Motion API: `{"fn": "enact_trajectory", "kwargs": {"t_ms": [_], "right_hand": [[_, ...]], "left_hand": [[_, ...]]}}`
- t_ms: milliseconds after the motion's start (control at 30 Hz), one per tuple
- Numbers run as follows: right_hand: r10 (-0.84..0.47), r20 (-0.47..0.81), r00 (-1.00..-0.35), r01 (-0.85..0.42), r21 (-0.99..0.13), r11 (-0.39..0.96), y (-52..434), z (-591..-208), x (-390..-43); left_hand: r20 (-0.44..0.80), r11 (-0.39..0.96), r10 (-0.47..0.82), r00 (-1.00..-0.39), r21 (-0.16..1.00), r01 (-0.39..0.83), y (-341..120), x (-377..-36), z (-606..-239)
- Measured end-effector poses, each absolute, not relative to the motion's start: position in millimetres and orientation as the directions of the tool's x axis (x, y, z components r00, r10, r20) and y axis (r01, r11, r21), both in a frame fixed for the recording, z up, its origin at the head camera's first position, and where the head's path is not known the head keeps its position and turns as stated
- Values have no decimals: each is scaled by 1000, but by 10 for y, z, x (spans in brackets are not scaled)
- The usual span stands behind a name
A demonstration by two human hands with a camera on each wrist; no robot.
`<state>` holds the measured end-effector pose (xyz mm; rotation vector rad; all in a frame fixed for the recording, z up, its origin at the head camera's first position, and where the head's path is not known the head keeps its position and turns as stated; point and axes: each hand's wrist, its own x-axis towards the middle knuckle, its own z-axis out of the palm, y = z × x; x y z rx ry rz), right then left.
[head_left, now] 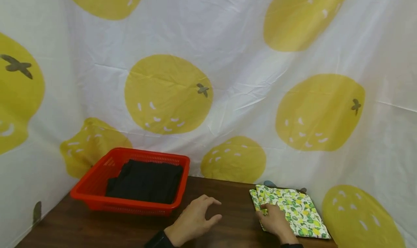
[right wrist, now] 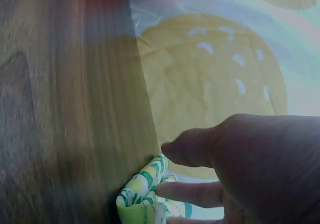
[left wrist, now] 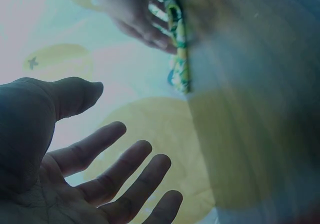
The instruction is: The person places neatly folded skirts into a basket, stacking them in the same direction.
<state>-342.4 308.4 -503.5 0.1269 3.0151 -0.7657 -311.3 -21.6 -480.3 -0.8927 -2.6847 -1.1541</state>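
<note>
A folded cloth (head_left: 301, 211) with a green and yellow lemon print lies on the brown table at the right. My right hand (head_left: 275, 221) is at its left edge. In the right wrist view, the thumb and index finger are apart beside the rolled edge of the printed cloth (right wrist: 145, 189); the other fingers are partly cut off. Over the middle of the table my left hand (head_left: 193, 219) holds nothing, its thumb and fingers spread. The left wrist view shows that palm and the separated fingers (left wrist: 135, 176).
A red plastic basket (head_left: 130, 205) stands at the left back of the brown table (head_left: 224, 208), with folded black cloth (head_left: 146, 181) inside. A white curtain (head_left: 234, 67) with large yellow fruit hangs behind the table and along its sides.
</note>
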Motion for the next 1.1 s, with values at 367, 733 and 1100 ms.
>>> {"fn": "enact_trajectory", "kwargs": {"t_ms": [367, 733, 1100], "right_hand": [[-18, -54, -998, 12, -496, 868, 3168, -5133, -3485], [-121, -168, -978, 24, -672, 740, 2896, -4934, -3340], [-208, -264, -942, 84, -784, 615, 2754, -4873, -3301]], "left_hand": [[154, 586, 548, -822, 631, 508, 83, -3171, -5039], [42, 651, 624, -780, 524, 549, 435, -3258, -5135], [-43, 666, 707, -706, 376, 644, 563, -3290, -5150]]}}
